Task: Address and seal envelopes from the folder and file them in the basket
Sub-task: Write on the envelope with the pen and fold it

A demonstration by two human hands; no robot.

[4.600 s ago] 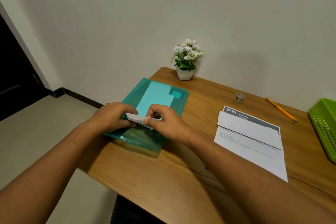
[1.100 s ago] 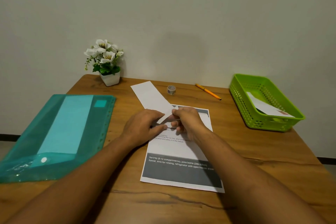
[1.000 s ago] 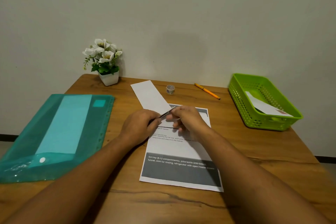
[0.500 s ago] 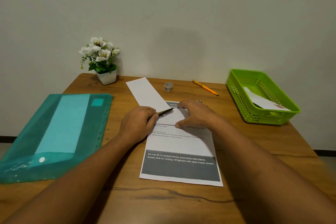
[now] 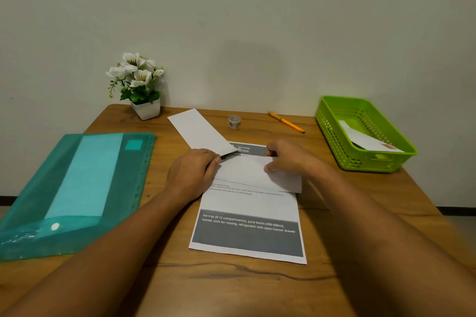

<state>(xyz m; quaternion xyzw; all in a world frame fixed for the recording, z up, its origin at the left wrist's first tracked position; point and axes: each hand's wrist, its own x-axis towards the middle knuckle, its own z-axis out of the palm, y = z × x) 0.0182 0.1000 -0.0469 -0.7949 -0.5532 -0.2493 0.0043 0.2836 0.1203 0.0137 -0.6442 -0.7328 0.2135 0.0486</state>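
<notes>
The envelope (image 5: 247,172) lies long axis left-to-right across a sheet (image 5: 248,204) headed "KITCHEN". The right hand (image 5: 291,159) pinches its far edge; the left hand (image 5: 190,175) grips a pen (image 5: 229,154).

ok so the hands split apart: left hand (image 5: 192,175) now holds the slim dark pen (image 5: 229,154) alone, and the right hand (image 5: 288,159) has dropped, fingers (image 5: 269,168) holding a white paper envelope (image 5: 247,172) flat on the printed paper sheet (image 5: 249,206) mid-bench.

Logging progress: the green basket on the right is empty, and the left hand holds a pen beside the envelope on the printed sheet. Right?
Not empty: the head view shows a filed envelope lying in the green basket. The rest stands: the left hand holds a pen beside the envelope on the printed sheet.
</notes>
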